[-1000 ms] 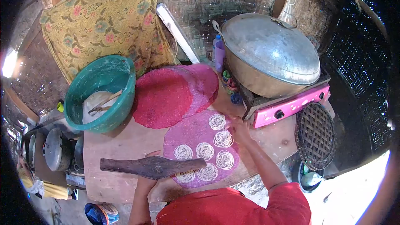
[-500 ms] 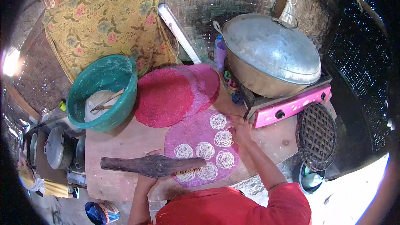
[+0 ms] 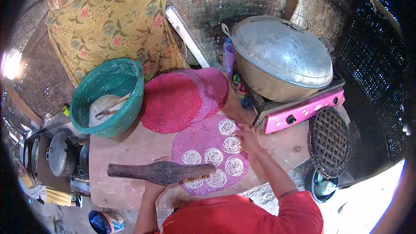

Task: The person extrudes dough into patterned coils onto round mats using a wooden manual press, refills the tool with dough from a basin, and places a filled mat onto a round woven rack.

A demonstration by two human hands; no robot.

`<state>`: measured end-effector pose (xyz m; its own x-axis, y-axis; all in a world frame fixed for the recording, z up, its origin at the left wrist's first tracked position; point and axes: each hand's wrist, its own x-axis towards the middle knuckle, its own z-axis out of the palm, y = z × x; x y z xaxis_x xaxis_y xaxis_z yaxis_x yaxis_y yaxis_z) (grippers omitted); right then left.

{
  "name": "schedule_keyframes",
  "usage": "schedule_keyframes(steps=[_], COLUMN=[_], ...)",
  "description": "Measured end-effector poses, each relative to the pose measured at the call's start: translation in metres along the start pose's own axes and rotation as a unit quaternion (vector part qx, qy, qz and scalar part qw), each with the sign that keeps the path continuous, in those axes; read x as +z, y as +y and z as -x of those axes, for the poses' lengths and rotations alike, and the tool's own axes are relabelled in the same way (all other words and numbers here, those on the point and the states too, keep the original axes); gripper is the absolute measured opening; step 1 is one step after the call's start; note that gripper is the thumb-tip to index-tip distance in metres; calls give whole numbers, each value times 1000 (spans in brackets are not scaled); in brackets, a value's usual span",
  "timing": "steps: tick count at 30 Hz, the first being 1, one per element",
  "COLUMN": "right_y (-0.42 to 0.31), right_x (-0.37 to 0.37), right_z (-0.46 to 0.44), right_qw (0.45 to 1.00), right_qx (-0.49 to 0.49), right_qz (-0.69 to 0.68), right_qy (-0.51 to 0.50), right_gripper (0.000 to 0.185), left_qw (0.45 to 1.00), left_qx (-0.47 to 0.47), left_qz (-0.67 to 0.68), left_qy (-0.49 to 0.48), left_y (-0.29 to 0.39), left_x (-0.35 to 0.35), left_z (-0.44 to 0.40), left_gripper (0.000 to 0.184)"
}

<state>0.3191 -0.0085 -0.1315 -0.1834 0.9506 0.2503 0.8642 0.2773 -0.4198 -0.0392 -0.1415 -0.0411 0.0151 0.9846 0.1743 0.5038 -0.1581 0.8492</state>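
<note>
A dark wooden bar with a broad middle (image 3: 167,172), like the handle of a noodle press, lies across the view above the table. My left hand (image 3: 154,189) grips it from below, most of the fingers hidden behind the wood. White nests of thin noodle strands (image 3: 213,157), several of them, rest on a round pinkish-purple mat (image 3: 184,141). At the mat's right edge is my right hand (image 3: 248,140), fingers apart and close to the two upper right nests (image 3: 232,144). Whether its fingertips touch the strands or just the mat, I cannot tell.
A green basin (image 3: 78,112) with white dough and wooden sticks stands left. Red and pink mats (image 3: 171,104) lie behind the nests. A large lidded pot (image 3: 281,52) sits on a pink stove (image 3: 277,121) at right, beside a woven dark tray (image 3: 329,143).
The wooden bar and my left hand have shifted slightly to the right. My right hand stays near the same nests, its fingers slightly moved. The noodle nests look unchanged.
</note>
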Motion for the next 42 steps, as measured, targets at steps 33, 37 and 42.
schedule_keyframes(steps=[33, 37, 42], right_y=[-117, -121, -180], right_x=[-82, -75, -76], right_z=[98, 96, 78], right_qw=[859, 872, 866], right_qx=[215, 202, 190], right_qz=[-461, -446, -461], right_qy=[53, 22, -31], right_gripper=[47, 47, 40], left_qw=[616, 674, 716], left_qx=[-495, -509, -434], left_qz=[-430, -423, -500], left_qy=[437, 327, 220], left_y=[-221, -219, -173], left_x=[-226, -236, -235], left_z=[190, 218, 209], left_gripper=[74, 70, 62])
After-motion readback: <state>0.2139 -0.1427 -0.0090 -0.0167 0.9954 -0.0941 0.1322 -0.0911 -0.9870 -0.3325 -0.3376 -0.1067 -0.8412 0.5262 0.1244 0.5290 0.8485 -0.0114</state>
